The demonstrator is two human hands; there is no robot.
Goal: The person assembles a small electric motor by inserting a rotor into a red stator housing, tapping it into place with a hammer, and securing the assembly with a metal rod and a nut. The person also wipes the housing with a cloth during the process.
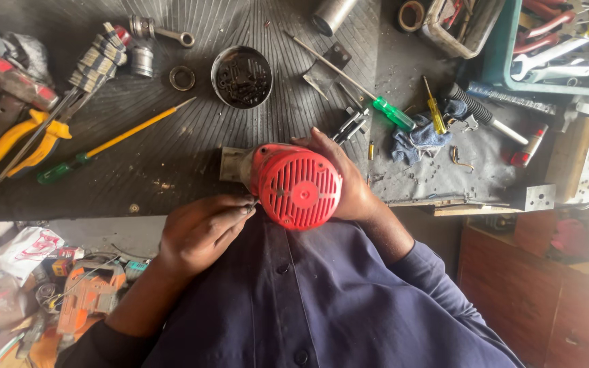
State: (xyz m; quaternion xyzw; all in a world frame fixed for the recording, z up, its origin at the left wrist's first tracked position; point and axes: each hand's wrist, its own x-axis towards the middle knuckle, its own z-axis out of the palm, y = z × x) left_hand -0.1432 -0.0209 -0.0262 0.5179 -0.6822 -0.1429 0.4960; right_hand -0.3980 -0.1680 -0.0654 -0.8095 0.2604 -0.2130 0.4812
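A dark ribbed workbench [172, 157] spreads under everything, and at its near edge, just above the person's dark blue shirt [308, 300], sits a red power tool [294, 185] with its vented round end cap facing the camera. The right hand [349, 180] wraps around the tool's far side, fingers closed on the housing, while the left hand [199, 228] has its fingertips pinched together on something too small to make out, touching the tool's left rim. Farther back lie a yellow-handled screwdriver [127, 133], a round tin of dark screws [242, 77], a green-handled screwdriver [393, 112] and a blue rag [420, 140].
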